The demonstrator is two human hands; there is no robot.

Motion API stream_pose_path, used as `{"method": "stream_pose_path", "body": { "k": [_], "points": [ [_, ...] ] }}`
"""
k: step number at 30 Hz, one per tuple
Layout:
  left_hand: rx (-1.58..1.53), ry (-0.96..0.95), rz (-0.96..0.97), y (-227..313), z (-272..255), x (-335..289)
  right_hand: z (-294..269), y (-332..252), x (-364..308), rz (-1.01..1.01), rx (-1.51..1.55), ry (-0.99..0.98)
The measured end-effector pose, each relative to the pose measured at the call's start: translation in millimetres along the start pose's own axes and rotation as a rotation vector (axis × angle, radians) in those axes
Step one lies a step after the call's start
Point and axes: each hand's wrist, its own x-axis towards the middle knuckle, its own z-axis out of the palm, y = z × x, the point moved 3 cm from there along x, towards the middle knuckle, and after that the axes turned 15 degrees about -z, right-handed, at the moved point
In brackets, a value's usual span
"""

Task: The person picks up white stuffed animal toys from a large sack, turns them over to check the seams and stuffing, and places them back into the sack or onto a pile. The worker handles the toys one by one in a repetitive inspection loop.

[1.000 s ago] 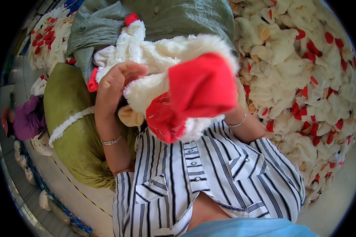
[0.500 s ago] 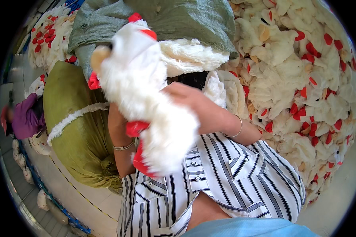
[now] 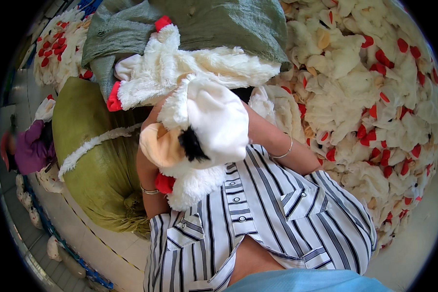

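In front of my chest hangs a limp white plush toy skin with a smooth white patch, a peach-coloured piece, a black tuft and a red tip low down. My left hand reaches up behind its left side, closed on it, the fingers mostly covered by plush. My right hand grips it from the right, fingers hidden behind the white patch. Just beyond, another white plush skin with red tips lies spread against a grey-green sack.
An olive sack with a white furry strip stands at my left. A large heap of white plush pieces with red bits rises on the right, a smaller heap far left. Another person in purple is at the left edge.
The plush skin in my hands has turned, bringing its peach piece and black tuft into view nearer my chest. The skin beyond now shows apart from it.
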Motion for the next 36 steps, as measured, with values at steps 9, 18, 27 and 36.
{"method": "stream_pose_path", "body": {
  "k": [9,18,27,36],
  "points": [
    [-0.411,0.132,0.023,46.6,-12.4,12.7,-4.0,20.6,-1.8,0.103,0.144,-0.014],
    [-0.787,0.028,-0.16,48.0,-20.2,5.7,-17.4,15.4,16.7,0.188,0.631,0.151],
    [-1.016,-0.073,-0.227,75.6,-9.0,14.8,-29.5,5.1,11.9,0.225,0.454,0.098],
    [-1.659,0.108,0.191,6.5,-43.4,26.9,-61.3,8.3,8.5,0.101,0.441,0.415]
  ]
}}
